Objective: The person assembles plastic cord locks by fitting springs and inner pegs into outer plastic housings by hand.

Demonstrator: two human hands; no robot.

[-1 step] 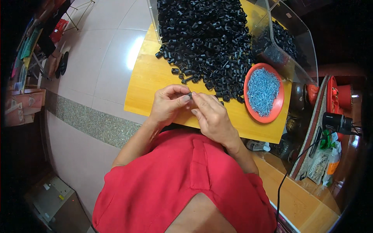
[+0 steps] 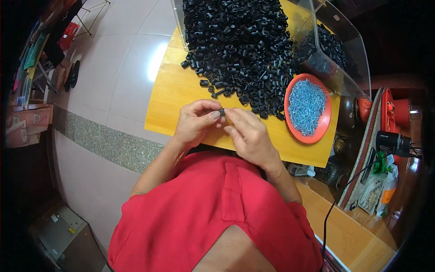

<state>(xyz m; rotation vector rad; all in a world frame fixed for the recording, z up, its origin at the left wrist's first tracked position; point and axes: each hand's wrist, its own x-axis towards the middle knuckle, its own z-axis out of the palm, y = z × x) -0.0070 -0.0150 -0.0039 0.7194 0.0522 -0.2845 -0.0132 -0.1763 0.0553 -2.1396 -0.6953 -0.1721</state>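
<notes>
My left hand [image 2: 197, 121] pinches a small black plastic fitting [image 2: 221, 111] between thumb and fingers, just above the near edge of the yellow table [image 2: 170, 102]. My right hand [image 2: 249, 136] is beside it, fingers curled and fingertips at the fitting's right side. Whatever those fingertips hold, if anything, is hidden. Beyond both hands spreads a large heap of similar black fittings [image 2: 240, 50]. To the right stands an orange-red plate [image 2: 302, 137] piled with small silvery-blue screws [image 2: 307, 109].
A clear plastic bin [image 2: 358, 59] with more black fittings stands at the far right. Further right, a side shelf carries a black device with a cable [image 2: 393, 143] and plastic packets [image 2: 372, 192]. A person's foot in a dark slipper [image 2: 74, 75] is on the tiled floor at left.
My right hand has shifted slightly, its fingers drawing a little off the fitting, so more of the fitting shows. The left hand stays nearly in place.
</notes>
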